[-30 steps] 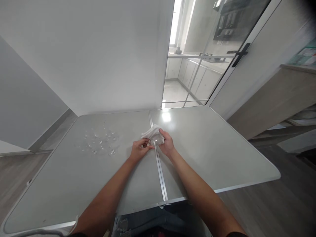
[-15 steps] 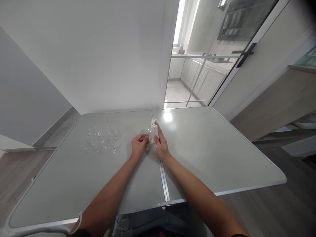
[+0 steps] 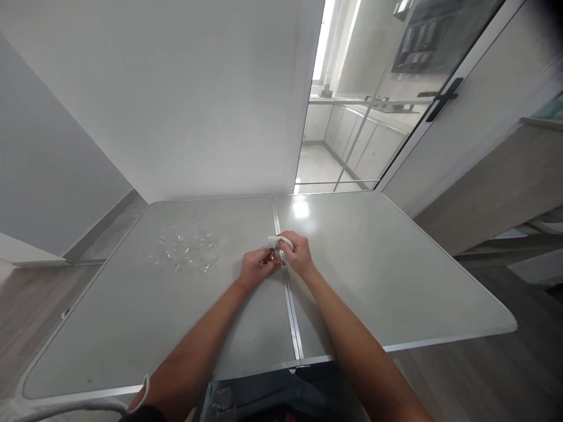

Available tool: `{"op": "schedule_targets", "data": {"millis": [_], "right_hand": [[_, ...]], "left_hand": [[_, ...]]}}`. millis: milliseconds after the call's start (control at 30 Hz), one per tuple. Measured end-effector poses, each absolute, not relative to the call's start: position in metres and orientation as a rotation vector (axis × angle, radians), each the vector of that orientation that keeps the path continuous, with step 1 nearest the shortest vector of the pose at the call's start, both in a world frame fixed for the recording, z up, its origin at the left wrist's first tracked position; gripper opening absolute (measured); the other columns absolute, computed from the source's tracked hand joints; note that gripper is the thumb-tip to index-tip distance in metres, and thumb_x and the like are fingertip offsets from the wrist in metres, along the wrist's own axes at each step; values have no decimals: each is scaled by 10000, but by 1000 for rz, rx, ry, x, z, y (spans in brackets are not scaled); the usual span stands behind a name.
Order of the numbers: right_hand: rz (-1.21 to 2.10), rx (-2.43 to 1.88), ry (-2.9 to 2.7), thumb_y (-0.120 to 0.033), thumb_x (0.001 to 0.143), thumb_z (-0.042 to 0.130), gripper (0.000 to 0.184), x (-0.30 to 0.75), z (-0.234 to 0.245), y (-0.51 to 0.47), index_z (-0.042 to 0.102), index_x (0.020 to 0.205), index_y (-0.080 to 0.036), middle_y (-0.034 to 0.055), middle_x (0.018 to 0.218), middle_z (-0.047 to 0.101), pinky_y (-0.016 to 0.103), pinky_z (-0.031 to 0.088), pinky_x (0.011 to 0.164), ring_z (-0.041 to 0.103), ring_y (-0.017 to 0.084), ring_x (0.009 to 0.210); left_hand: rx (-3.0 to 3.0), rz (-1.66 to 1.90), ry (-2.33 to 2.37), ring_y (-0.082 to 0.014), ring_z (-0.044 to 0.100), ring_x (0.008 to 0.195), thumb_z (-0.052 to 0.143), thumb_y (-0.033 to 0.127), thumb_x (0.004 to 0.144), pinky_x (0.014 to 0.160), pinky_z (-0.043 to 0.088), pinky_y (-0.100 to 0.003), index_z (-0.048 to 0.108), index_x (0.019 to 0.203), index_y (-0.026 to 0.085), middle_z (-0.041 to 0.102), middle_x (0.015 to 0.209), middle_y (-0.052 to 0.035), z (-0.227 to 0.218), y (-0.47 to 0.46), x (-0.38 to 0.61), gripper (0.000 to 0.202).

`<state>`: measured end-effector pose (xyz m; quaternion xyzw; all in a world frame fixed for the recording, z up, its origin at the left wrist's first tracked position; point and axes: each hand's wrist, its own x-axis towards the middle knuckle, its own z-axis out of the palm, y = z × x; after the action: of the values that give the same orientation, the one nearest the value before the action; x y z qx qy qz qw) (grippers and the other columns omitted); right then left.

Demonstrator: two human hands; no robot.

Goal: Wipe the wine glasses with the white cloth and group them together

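My left hand [image 3: 255, 267] pinches a small clear round piece [image 3: 273, 256], most of it hidden by my fingers. Against that piece, my right hand [image 3: 301, 254] presses a folded white cloth [image 3: 275, 240], its fingers curled over it. Both hands meet just above the table's middle seam. Left of them lies a loose cluster of several small clear round pieces [image 3: 187, 250], see-through and shiny; whether they are glass or plastic, I cannot tell.
The pale table [image 3: 378, 281] has a metal seam [image 3: 290, 310] across its middle and a metal rim. A white wall [image 3: 211, 117] stands at its far side, with a glazed door [image 3: 352, 135] to the right. A white cable [image 3: 145, 387] hangs by my left forearm.
My right hand has turned over and closed round the cloth, bringing it down onto the clear piece. My left hand has shifted slightly right, towards the seam.
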<state>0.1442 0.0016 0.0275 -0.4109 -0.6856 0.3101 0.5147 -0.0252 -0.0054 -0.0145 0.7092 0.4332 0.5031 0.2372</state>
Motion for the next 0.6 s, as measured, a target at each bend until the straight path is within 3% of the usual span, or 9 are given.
{"op": "schedule_targets", "data": {"millis": [133, 267, 433, 600], "right_hand": [[1230, -815, -1039, -341, 856, 569, 196, 143, 23, 6, 651, 764, -189, -5, 708, 611, 273, 450, 682, 558, 157, 692], [1462, -662, -611, -421, 846, 612, 231, 133, 20, 6, 666, 883, -200, 14, 822, 686, 291, 499, 715, 630, 183, 771], [1517, -573, -589, -478, 874, 597, 311, 113, 14, 2, 663, 1020, -212, 56, 991, 711, 337, 531, 783, 653, 220, 936], [1397, -749, -803, -519, 858, 627, 332, 103, -1, -2, 639, 971, -207, 36, 920, 663, 299, 499, 801, 614, 183, 887]], "left_hand": [[1887, 1389, 1156, -106, 509, 538, 843, 414, 671, 582, 445, -243, 746, 813, 180, 635, 628, 9, -14, -6, -27, 290], [1651, 1406, 1126, -113, 529, 541, 855, 441, 653, 550, 450, -247, 737, 799, 165, 641, 644, -2, -10, -4, -26, 334], [1296, 1368, 1068, -103, 520, 457, 742, 538, 772, 447, 370, -221, 689, 840, 142, 620, 601, -4, -4, 1, -23, 405], [1256, 1406, 1080, -127, 588, 571, 730, 528, 793, 542, 441, -220, 633, 1004, 169, 646, 691, 2, -7, 3, -21, 428]]}}
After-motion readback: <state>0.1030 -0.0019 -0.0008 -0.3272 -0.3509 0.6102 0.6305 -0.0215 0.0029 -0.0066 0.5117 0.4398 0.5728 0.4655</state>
